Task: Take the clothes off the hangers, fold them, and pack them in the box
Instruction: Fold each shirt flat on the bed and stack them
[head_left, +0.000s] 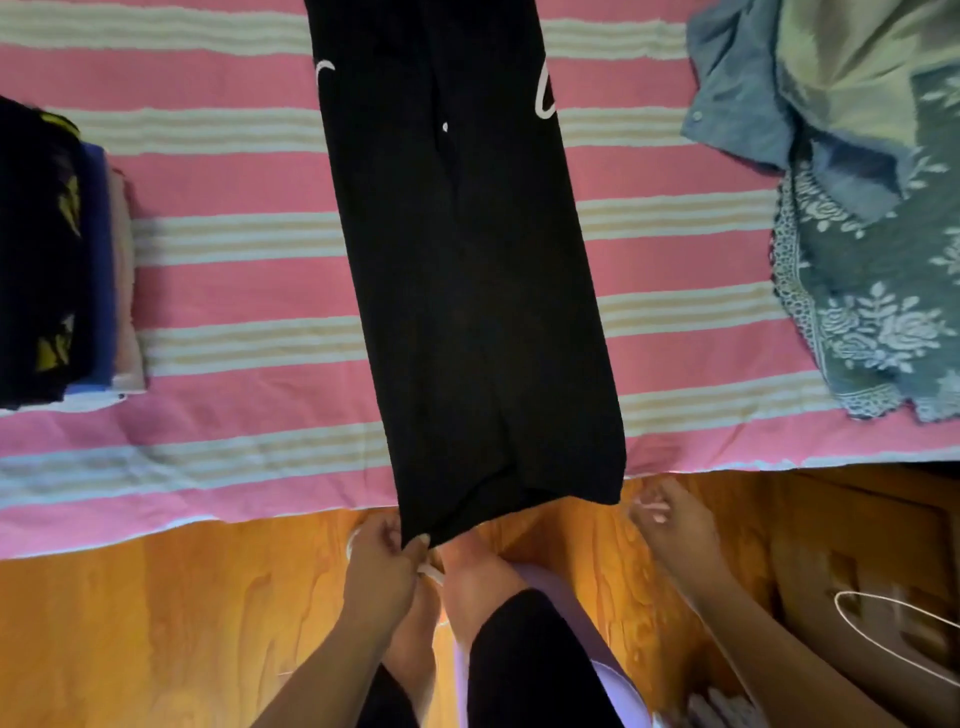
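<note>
The black garment (467, 270) runs down the frame's centre over the striped bedsheet (218, 291). At bottom centre, the left hand (376, 558) pinches its lower-left corner; the right hand (670, 514), fingers loosely curled, sits just beside the lower-right corner, holding nothing.

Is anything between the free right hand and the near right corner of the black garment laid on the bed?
Nothing visible. The right hand hangs beside the long black garment, just off its near right corner, with only wooden floor showing between them. The left hand already pinches the near left corner.
</note>
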